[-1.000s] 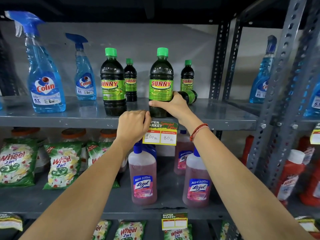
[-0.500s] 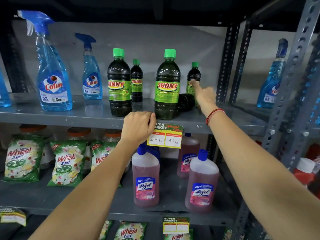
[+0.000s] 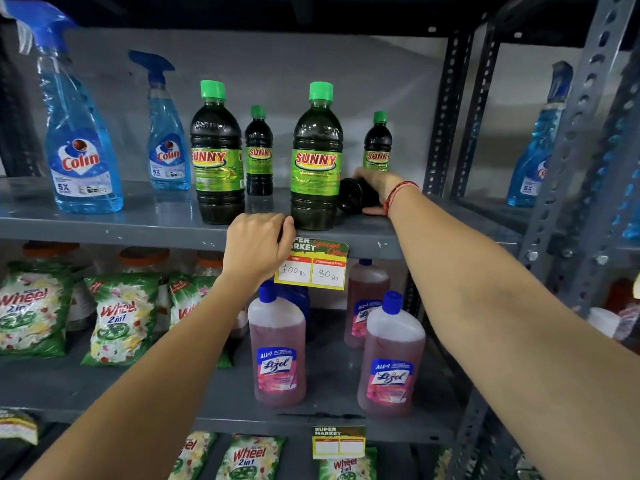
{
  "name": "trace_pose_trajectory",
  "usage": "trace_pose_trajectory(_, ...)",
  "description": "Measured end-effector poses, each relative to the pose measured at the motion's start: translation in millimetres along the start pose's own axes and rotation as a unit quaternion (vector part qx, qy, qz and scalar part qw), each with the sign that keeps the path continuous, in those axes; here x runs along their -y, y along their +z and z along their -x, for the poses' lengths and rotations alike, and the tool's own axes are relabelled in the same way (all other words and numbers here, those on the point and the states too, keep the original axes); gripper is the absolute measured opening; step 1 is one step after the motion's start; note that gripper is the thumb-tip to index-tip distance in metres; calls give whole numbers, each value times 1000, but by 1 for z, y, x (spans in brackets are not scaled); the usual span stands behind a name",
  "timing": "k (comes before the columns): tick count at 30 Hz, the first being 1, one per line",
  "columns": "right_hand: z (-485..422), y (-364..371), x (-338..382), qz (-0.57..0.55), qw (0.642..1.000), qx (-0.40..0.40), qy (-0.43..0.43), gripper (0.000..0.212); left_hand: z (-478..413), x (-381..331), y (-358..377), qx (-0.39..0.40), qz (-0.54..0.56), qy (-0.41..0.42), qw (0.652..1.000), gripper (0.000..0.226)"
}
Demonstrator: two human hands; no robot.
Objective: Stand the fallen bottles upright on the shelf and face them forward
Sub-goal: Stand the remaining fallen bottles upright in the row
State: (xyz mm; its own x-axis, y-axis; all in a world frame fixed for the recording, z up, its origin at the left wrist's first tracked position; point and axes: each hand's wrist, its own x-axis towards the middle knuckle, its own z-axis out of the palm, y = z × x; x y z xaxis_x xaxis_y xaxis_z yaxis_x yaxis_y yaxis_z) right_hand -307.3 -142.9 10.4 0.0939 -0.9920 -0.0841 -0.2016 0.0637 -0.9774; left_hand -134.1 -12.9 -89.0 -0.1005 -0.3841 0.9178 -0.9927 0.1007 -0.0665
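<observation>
A dark Sunny bottle lying on its side (image 3: 351, 196) rests on the grey upper shelf (image 3: 138, 226), its round base toward me. My right hand (image 3: 375, 188) is wrapped over it, just right of an upright big Sunny bottle (image 3: 316, 161). Another big Sunny bottle (image 3: 216, 157) stands left of it, and two small upright ones (image 3: 259, 154) (image 3: 378, 147) stand behind. The front edge of the shelf is gripped by my left hand (image 3: 258, 249), beside the yellow price tag (image 3: 313, 263). All upright labels face forward.
Two blue Colin spray bottles (image 3: 81, 147) (image 3: 166, 133) stand at the shelf's left. Pink Lizol bottles (image 3: 278, 351) and Wheel detergent packs (image 3: 119, 317) fill the shelf below. A perforated steel upright (image 3: 441, 112) closes the right side, with another rack beyond.
My right hand left the front big Sunny bottle, reached back past it, and has now come down onto the fallen bottle. My left hand stayed on the shelf edge.
</observation>
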Motion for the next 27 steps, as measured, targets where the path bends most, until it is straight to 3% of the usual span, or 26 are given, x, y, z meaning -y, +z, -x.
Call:
trace_pose_trajectory(7, -2, -25, -13, -151, 986, 70, 14, 23, 0, -5, 1, 14, -4, -52, 999, 46)
trace_pose_trajectory(11, 2, -39, -20, -206, 977, 62, -7, 51, -6, -20, -8, -73, 85, -175, 978, 30)
trace_pose_trajectory(14, 9, -47, -25, -161, 984, -17, -70, 62, -14, -34, -10, -147, 75, -222, 961, 25)
trace_pose_trajectory(17, 7, -57, -33, -80, 983, -92, -137, 55, -26, -60, -9, -160, 70, -136, 975, 30)
trace_pose_trajectory(21, 5, -73, -37, 63, 957, -202, -198, 68, -42, -105, 1, -81, 111, 37, 990, 31)
trace_pose_trajectory(23, 7, -80, -39, 125, 939, -225, -229, 76, -43, -122, 13, -29, 113, 55, 992, 36)
trace_pose_trajectory(27, 10, -86, -48, 220, 908, -227, -274, 82, -34, -134, 40, 54, 51, 13, 997, 49)
